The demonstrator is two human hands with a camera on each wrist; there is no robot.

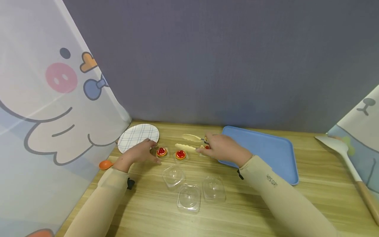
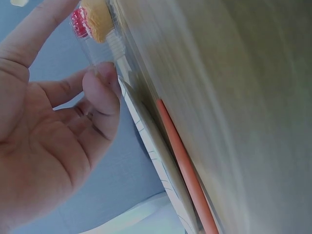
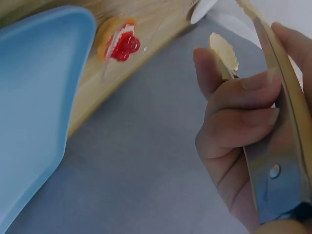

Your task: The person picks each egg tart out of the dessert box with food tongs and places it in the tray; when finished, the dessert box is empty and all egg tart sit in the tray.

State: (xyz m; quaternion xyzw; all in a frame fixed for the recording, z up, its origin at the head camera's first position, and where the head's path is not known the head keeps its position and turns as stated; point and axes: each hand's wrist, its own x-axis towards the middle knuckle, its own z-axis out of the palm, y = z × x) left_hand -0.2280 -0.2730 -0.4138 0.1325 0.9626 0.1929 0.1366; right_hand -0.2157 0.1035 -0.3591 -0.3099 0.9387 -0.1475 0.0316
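Observation:
My left hand [image 1: 141, 152] is beside the leftmost red-topped tart [image 1: 161, 151], which sits in a clear plastic base. Its thumb and fingers are spread on either side of that base; in the left wrist view a fingertip is at the clear plastic edge, near the tart [image 2: 97, 19]. My right hand [image 1: 226, 148] grips metal tongs [image 3: 282, 151] with cream, scalloped tips, their arms apart and nothing between them. Under the tongs' tips lies a middle tart [image 1: 180, 154]. A third tart [image 1: 207, 147], partly hidden by the right hand, also shows in the right wrist view.
Three clear domed plastic pieces [image 1: 189, 197] lie toward me. A blue tray [image 1: 266, 148] is at right, a checked plate [image 1: 139, 135] at back left, and an orange spoon [image 1: 105, 164] by the left edge. A white, wooden-handled spatula [image 1: 349, 161] lies far right.

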